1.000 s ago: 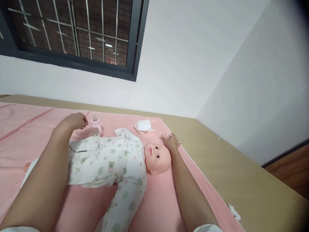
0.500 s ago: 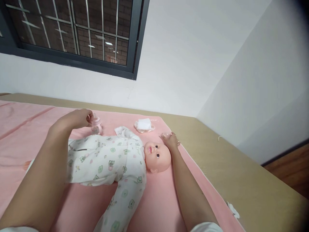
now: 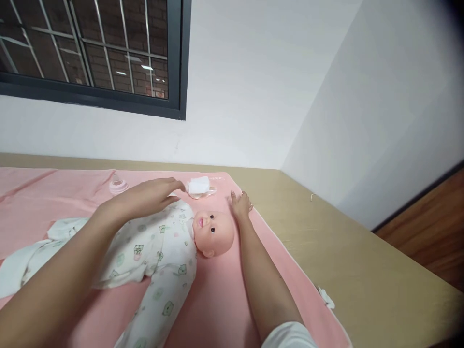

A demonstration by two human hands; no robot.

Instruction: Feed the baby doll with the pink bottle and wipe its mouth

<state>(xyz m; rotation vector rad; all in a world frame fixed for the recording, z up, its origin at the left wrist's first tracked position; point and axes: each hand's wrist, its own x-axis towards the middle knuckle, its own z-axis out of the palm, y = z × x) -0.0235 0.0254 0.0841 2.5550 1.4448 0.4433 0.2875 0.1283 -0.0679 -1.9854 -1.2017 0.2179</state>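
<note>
A baby doll [image 3: 213, 234] lies on its back on a pink blanket [image 3: 217, 299], dressed in a white bear-print outfit [image 3: 159, 241]. My left hand [image 3: 155, 195] stretches over the doll's chest, fingers extended, tips close to a small white packet [image 3: 199, 186] in clear wrapping. Nothing shows in that hand. My right hand [image 3: 240, 204] rests by the blanket's edge beyond the doll's head, thumb and fingers apart; the clear piece seen there earlier cannot be made out. A baby bottle [image 3: 118, 185] with a pink collar stands behind my left forearm, its lower part hidden.
The blanket covers a pale wooden surface [image 3: 308, 232]. A white wall [image 3: 232, 96] and a barred window [image 3: 108, 58] rise behind it. A crumpled white scrap [image 3: 326, 297] lies by the blanket's right edge.
My left hand has left the bottle and moved right, across the doll toward the white packet. My right hand stays near the doll's head. The view has turned right.
</note>
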